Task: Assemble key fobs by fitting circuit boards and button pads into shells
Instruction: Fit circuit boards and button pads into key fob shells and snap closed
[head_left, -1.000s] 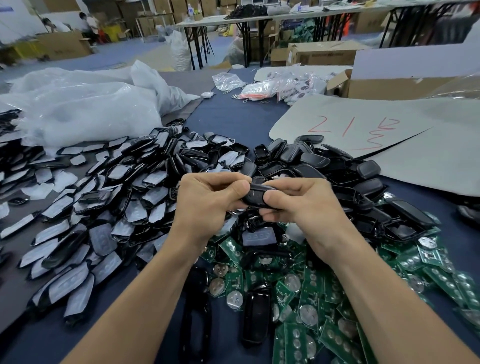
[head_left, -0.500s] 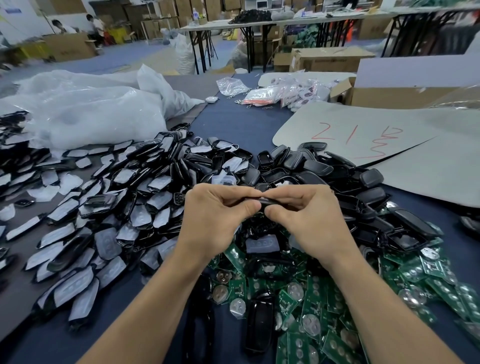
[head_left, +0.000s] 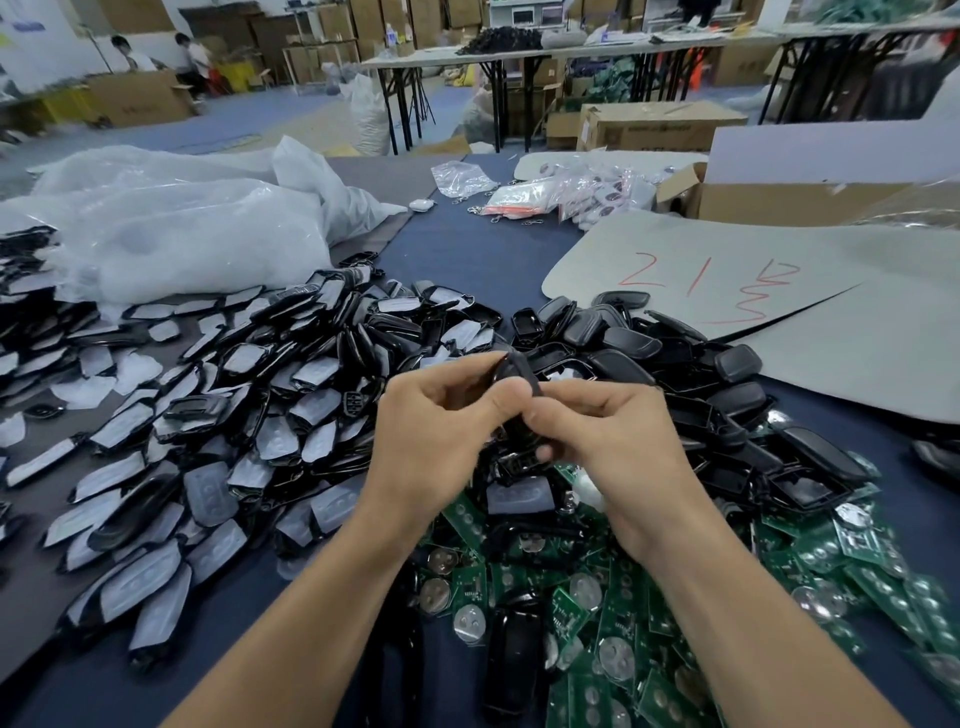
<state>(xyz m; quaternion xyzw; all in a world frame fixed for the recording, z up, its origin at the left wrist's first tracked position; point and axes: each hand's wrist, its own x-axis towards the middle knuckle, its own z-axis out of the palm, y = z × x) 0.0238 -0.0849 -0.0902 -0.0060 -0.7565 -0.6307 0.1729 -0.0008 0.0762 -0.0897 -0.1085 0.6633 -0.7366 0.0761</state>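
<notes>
Head view: a black key fob (head_left: 511, 375) pinched between both hands, raised over the heaped parts.
It stands nearly on end at the middle of the table (head_left: 467, 260). The left hand (head_left: 436, 436) pinches its left edge with thumb and curled fingers. The right hand (head_left: 613, 436) presses a thumb on its face, with fingers curled round behind and below. Beneath the wrists lie green circuit boards (head_left: 597, 623). To the left spread padded shells (head_left: 249, 415), and behind the right hand sit bare black shells (head_left: 675, 374). Farther back are a grey sheet with red writing (head_left: 727, 291) and clear plastic bags (head_left: 182, 228).
</notes>
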